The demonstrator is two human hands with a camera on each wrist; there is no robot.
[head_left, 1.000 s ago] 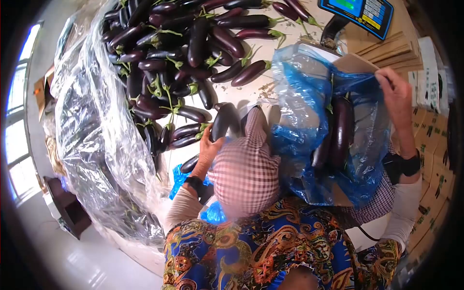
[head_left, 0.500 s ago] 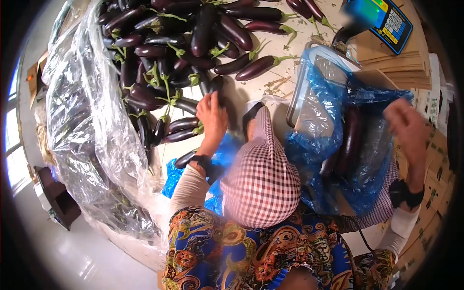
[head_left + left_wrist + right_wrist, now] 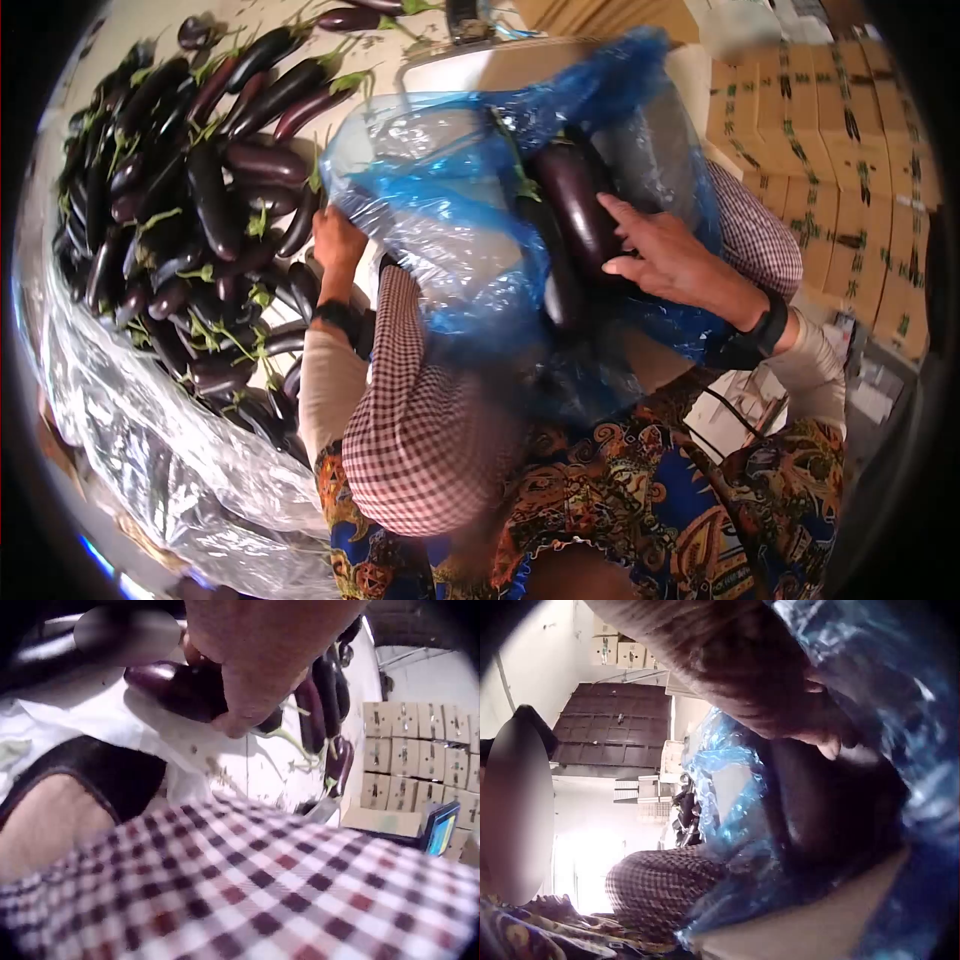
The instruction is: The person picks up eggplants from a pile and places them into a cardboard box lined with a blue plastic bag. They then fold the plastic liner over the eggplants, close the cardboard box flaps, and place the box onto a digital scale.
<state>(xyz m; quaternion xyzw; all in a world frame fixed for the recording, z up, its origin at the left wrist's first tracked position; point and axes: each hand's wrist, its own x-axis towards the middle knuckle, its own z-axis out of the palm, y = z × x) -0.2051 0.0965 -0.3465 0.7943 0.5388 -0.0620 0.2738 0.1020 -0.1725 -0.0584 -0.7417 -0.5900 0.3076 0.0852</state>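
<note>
Several dark eggplants, two seen clearly (image 3: 575, 200), lie in an open blue plastic bag (image 3: 440, 215) in the head view. The right hand (image 3: 680, 260) has its fingers extended over the larger one, index fingertip at its side. In the right wrist view the right hand (image 3: 735, 671) reaches into the bag (image 3: 930, 787) against a dark eggplant (image 3: 825, 802). Beside the large pile of eggplants (image 3: 210, 200) is the left hand (image 3: 338, 240), its fingers partly hidden. Through the left wrist view, the left hand (image 3: 262, 652) grips a purple eggplant (image 3: 176, 690) by thumb and fingers.
Clear plastic sheeting (image 3: 180, 470) drapes along the pile's near side. A metal-edged tray (image 3: 430, 72) lies under the bag. Stacked cartons (image 3: 830, 150) stand at the right. The scale display (image 3: 444, 829) shows in the left wrist view. A checkered sleeve (image 3: 420, 460) spans the near middle.
The head view has swung right. The right hand has left the bag's right edge and moved in over the eggplants inside. The left hand has moved farther along the pile, towards the bag's left side.
</note>
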